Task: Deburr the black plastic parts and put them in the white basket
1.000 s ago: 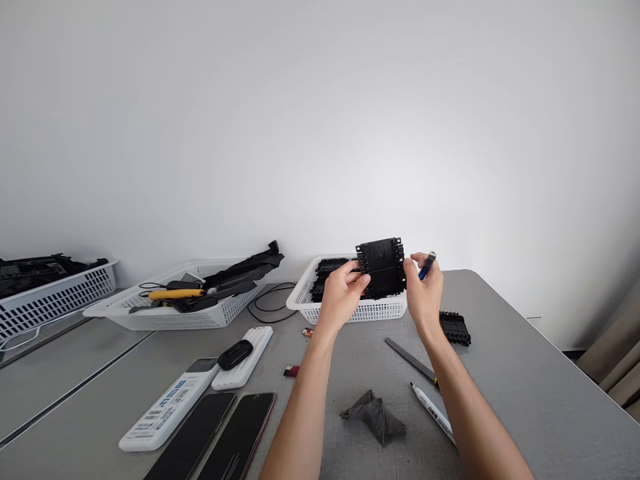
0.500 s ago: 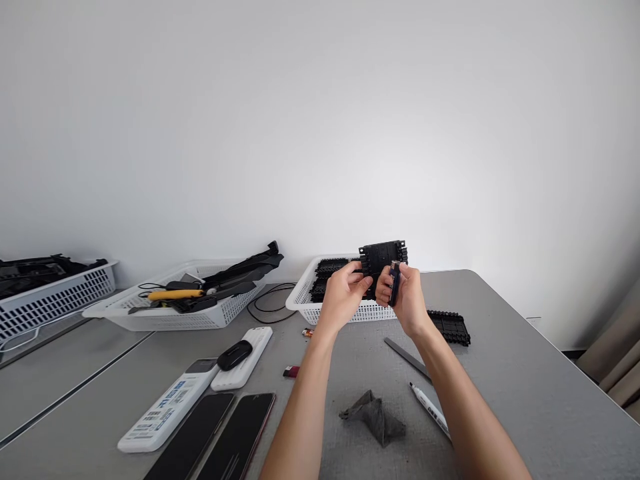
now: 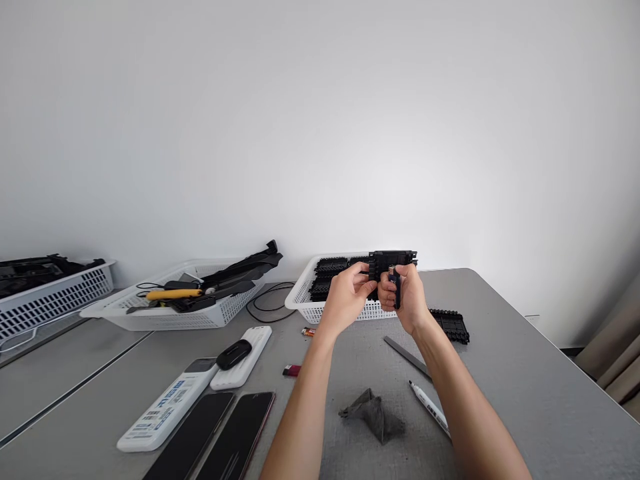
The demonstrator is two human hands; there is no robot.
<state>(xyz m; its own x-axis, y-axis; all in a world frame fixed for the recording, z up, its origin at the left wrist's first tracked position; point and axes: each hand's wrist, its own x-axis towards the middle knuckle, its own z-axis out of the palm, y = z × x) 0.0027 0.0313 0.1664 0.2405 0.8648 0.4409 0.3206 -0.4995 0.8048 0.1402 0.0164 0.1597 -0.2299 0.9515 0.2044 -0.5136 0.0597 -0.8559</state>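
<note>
In the head view, a black plastic part [image 3: 393, 259] with toothed side edges is held up above the front of a white basket [image 3: 320, 311]. My left hand [image 3: 347, 291] is closed on its left edge. My right hand [image 3: 407, 299] is wrapped round a dark blue lighter [image 3: 397, 293] with a metal top, held upright just in front of the part. No flame shows. Whether the right fingers also touch the part, I cannot tell. Similar black parts [image 3: 331, 267] lie inside the basket, and another black part [image 3: 451, 325] rests on the table to its right.
A grey strip [image 3: 406, 355], a white marker [image 3: 429, 408] and a crumpled grey cloth [image 3: 374, 417] lie in front. Two more lighters, an orange one [image 3: 309, 331] and a dark red one [image 3: 291, 371], lie near my left forearm. Phones [image 3: 235, 437], white power banks [image 3: 167, 407] and a tool basket [image 3: 175, 321] are left.
The black part has moved slightly right and down and tilted, showing its upper edge more flatly. Both hands still hold their things, with the lighter shifted slightly right.
</note>
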